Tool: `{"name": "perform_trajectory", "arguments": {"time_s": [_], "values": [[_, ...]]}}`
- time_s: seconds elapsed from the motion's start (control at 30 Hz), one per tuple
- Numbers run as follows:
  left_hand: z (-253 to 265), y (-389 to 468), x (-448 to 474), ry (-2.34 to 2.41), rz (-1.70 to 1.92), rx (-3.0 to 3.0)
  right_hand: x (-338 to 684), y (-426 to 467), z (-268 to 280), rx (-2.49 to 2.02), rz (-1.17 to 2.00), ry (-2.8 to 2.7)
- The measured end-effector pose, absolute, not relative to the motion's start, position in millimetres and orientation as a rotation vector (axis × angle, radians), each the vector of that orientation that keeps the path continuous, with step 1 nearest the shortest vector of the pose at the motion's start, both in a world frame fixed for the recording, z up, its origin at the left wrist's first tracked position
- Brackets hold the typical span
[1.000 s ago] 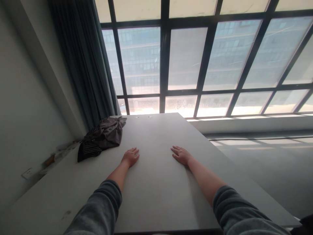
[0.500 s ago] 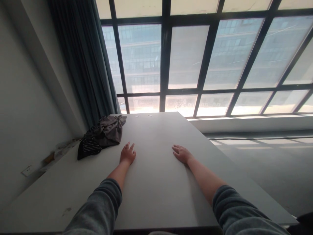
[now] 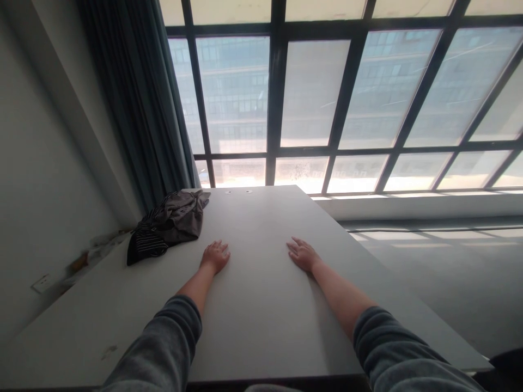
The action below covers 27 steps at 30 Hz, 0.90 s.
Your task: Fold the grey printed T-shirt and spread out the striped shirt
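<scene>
My left hand point(image 3: 216, 256) rests palm down on the white table point(image 3: 257, 316), its fingers stretched out and holding nothing. To the right, my right hand point(image 3: 302, 254) lies flat on the same tabletop, fingers extended and slightly apart. A wide stretch of bare tabletop separates the two hands. Just beyond and left of my left hand lies a crumpled heap of dark grey clothing point(image 3: 183, 218), with a black, white-striped part at its near end. Neither hand touches the cloth.
Two small white pieces point(image 3: 248, 191) sit near the table's far edge. A dark curtain point(image 3: 134, 109) hangs at the left beside a large framed window point(image 3: 235, 92). A wall socket point(image 3: 42, 283) is at the left. Grey floor point(image 3: 441, 277) stretches along the right.
My left hand has turned and lowered, its fingers now pointing more to the right and lying flatter. The right hand stays nearly in place, with its fingers a little more spread.
</scene>
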State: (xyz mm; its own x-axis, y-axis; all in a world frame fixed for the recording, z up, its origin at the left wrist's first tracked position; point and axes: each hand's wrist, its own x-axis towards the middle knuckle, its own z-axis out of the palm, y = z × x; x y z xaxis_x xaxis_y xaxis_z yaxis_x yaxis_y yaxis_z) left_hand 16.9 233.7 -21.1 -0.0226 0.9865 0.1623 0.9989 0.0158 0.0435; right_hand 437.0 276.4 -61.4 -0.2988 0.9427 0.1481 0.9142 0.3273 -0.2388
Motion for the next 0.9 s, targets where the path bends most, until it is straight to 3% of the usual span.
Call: {"name": "perform_trajectory", "arguments": {"time_s": [0.9], "values": [[-21.8, 238.8, 13.3, -2.222, -0.142, -2.173, 438.2, 281.7, -63.5, -1.681, 0.182, -2.345]]}}
